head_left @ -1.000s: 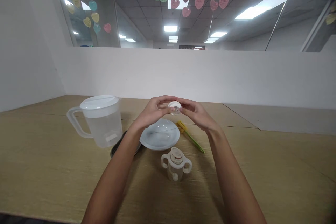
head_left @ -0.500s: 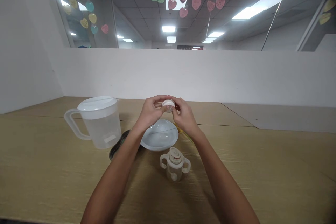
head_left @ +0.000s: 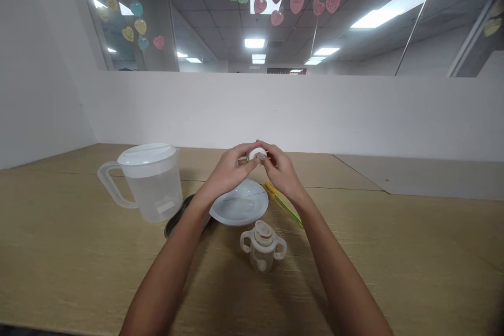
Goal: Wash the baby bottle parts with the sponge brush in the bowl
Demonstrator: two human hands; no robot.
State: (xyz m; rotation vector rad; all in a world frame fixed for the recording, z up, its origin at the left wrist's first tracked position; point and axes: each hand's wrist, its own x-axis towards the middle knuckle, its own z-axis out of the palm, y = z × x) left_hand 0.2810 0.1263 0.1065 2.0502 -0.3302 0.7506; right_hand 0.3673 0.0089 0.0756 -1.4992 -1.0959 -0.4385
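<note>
My left hand (head_left: 231, 169) and my right hand (head_left: 282, 172) are raised together above the table, fingertips nearly meeting. Between them they grip a small round bottle cap (head_left: 254, 154), white around the rim with a clear part that the thumbs press on; the fingers hide some of it. Nearer to me, between my forearms, a clear baby bottle (head_left: 262, 258) with two side handles stands upright, its neck uncapped. Just beyond the bottle and below my hands is a white dish (head_left: 238, 218).
A lidded clear plastic pitcher (head_left: 151, 194) stands on the left. Partly behind my left forearm lies a dark metal tray (head_left: 179, 218). A yellow flower with a green stem (head_left: 289, 211) rests by my right wrist. The white wall (head_left: 252, 110) rises behind the table (head_left: 394, 252).
My hands have shifted slightly to the right with the cap and tilted it, so its clear part now faces me more. More of the yellow flower shows.
</note>
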